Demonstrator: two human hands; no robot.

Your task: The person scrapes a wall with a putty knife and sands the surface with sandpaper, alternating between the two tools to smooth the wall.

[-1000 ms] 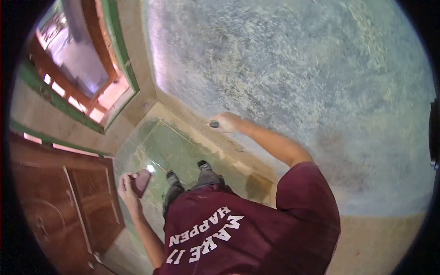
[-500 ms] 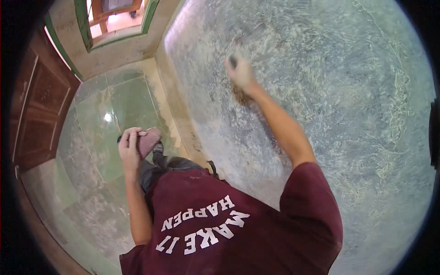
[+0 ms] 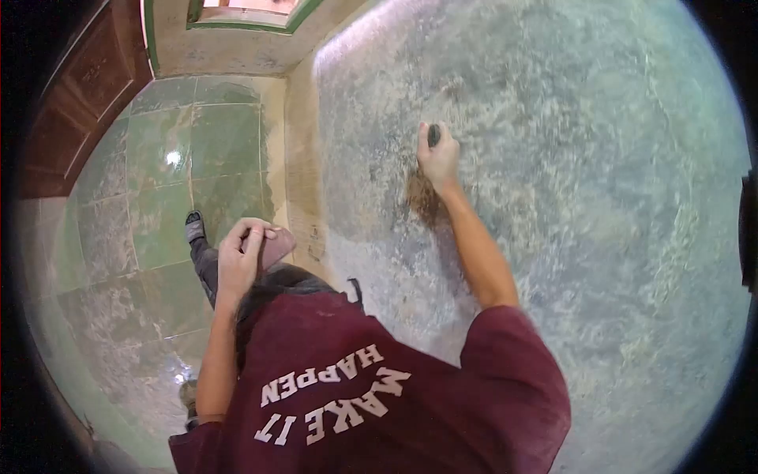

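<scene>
My right hand [image 3: 440,158] is closed round a small dark object [image 3: 434,135] against the mottled grey-blue wall [image 3: 553,197]; what lies under the palm is hidden. A brown patch [image 3: 422,193] shows on the wall just below that hand. Near my waist, my left hand [image 3: 243,257] grips a flat pinkish-brown piece [image 3: 275,247] between thumb and fingers, held above my dark trousers and away from the wall.
Green tiles with pale smears cover the floor [image 3: 158,221], where a foot in a dark sandal [image 3: 194,221] stands. A brown wooden door [image 3: 87,95] is at upper left, beside a green-framed window [image 3: 245,24].
The view has shifted, with more floor showing and less window. My right hand appears lower and further right on the wall. A foot now shows further left on the tiles.
</scene>
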